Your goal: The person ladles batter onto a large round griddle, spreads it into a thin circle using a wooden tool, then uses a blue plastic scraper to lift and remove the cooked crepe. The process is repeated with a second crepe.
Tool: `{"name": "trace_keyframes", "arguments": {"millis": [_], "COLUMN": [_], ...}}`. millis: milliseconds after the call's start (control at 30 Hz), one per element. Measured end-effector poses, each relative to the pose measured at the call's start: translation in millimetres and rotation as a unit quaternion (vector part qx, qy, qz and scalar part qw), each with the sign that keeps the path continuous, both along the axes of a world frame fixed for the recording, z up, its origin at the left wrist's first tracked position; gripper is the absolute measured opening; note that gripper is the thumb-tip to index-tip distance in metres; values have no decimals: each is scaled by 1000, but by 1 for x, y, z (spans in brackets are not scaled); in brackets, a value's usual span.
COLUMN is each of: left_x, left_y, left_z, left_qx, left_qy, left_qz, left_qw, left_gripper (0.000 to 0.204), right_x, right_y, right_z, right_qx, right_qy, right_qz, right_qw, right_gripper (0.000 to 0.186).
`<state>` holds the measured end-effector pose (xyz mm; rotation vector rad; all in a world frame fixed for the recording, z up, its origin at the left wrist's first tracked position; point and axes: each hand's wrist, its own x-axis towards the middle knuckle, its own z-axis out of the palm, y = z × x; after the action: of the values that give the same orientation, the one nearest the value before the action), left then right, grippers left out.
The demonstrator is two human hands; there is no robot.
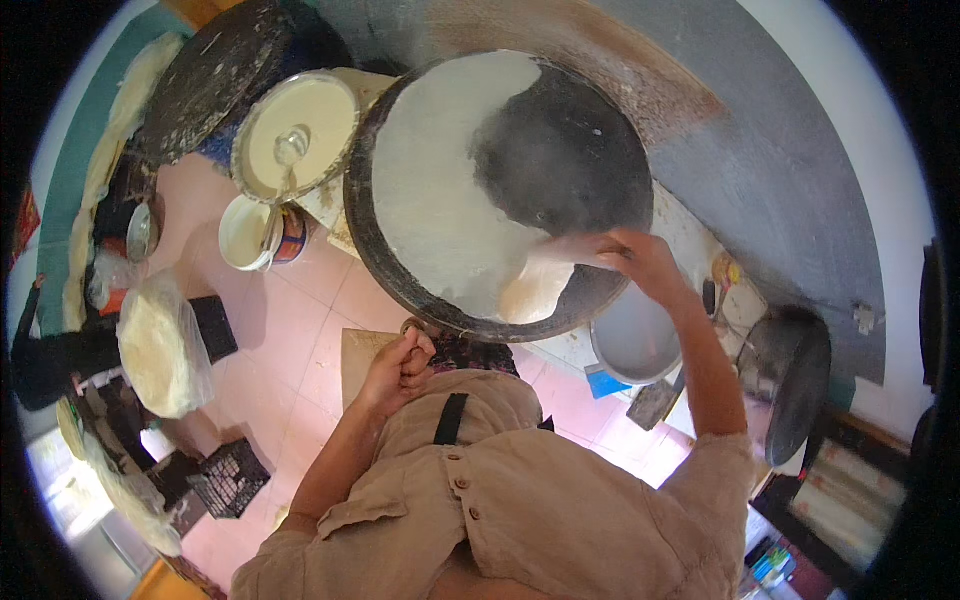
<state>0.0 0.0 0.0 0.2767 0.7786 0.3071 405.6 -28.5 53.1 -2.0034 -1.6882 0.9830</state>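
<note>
Right hand [640,258] grips a spreader, batter [440,190] covering the griddle's [600,290] far-left half; the part beyond the hand is bare. Left hand [405,360] is fisted, empty.

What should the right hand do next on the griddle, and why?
Probably sweep the right hand and its spreader up and right across the bare dark part of the round griddle. The pale batter covers only the left side and near edge. The left hand rests closed near the body, holding nothing visible.
</note>
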Motion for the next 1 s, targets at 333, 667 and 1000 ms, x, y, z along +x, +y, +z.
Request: {"name": "trace_keyframes", "arguments": {"millis": [333,667,1000], "left_x": [19,-10,-19], "left_y": [31,38,41], "left_z": [4,2,-1], "left_qx": [16,-3,16], "left_qy": [-24,-22,12], "left_qz": [-159,-162,-151], "left_qw": [987,987,988], "left_gripper": [38,39,39], "right_x": [-144,-173,-78], "right_y": [-81,-58,-42], "right_z": [-41,-79,-53], "right_qx": [228,186,219], "right_qy": [97,-97,-155], "right_qz": [-427,-408,-363], "right_qw": [870,888,892], "right_gripper": [28,25,29]}}
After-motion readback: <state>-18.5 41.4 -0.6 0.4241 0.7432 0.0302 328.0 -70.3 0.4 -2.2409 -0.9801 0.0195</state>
